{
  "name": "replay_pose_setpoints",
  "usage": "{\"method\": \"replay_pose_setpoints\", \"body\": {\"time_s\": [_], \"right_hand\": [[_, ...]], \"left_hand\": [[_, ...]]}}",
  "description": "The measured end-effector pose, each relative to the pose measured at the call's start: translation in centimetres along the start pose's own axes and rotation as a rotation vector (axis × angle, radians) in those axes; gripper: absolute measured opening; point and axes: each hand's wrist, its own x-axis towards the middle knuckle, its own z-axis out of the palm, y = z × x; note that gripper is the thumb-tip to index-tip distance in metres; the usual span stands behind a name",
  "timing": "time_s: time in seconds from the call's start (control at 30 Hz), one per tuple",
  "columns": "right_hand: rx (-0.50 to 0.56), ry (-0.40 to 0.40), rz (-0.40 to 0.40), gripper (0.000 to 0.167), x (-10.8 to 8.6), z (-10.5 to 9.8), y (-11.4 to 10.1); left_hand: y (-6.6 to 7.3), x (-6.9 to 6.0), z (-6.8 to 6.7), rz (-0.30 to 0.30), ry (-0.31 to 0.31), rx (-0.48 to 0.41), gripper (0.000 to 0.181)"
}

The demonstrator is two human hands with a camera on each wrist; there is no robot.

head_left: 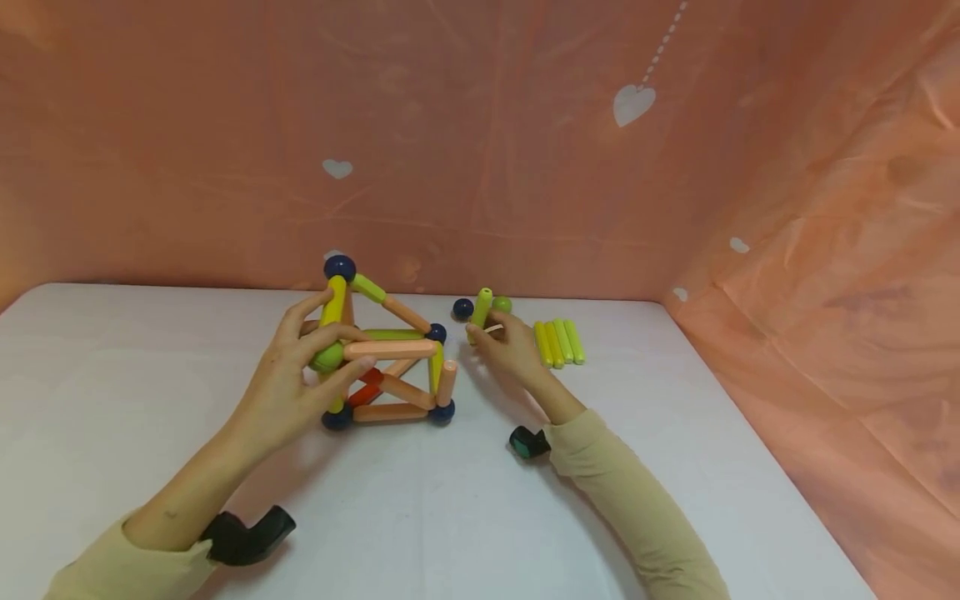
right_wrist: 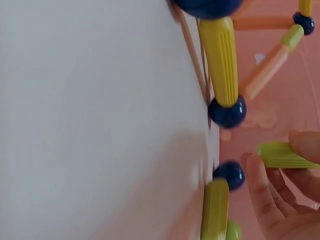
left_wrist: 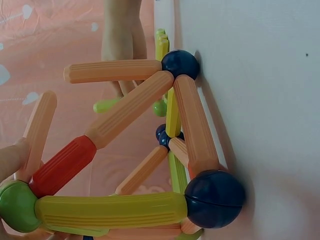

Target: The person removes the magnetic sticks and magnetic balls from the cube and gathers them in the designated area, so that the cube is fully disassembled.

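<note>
Should your left hand (head_left: 285, 375), fingers curled round a glossy green plastic ball (head_left: 327, 358), tug, joints could part in the angular frame of ribbed peach, yellow and red plastic rods and navy balls (head_left: 405, 392), on the white table (head_left: 390, 517). Your right hand (head_left: 513, 346) pinches a lime-green plastic rod (head_left: 481, 307), raised beside it.

Left arm (head_left: 197, 477) slants up from lower left, right arm (head_left: 645, 517) from lower right, both angled toward centre. Left hand (head_left: 281, 382) grips, fingers spread above, thumb below. Right hand (head_left: 516, 348) pinches between thumb and fingers.
</note>
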Motion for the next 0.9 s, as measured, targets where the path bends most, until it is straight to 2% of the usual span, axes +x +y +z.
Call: {"method": "replay_pose_setpoints", "body": {"time_s": [0.23,0.43,0.7,0.9], "right_hand": [[-0.011,0.067,0.034,0.040,-0.6,-2.2,1.3],[0.078,0.109,0.104,0.048,-1.4,-3.8,2.2],[0.100,0.176,0.110,0.035,-2.2,-5.7,3.7],[0.073,0.209,0.171,0.036,-2.4,-7.3,4.9]], "left_hand": [[-0.4,0.0,-0.2,0.016,0.009,-0.001,0.023],[-0.5,0.0,-0.4,0.009,-0.004,0.001,0.027],[-0.6,-0.1,-1.0,0.012,0.003,0.026,0.041],[-0.8,-0.5,-1.9,-0.011,0.021,0.038,0.041]]}}
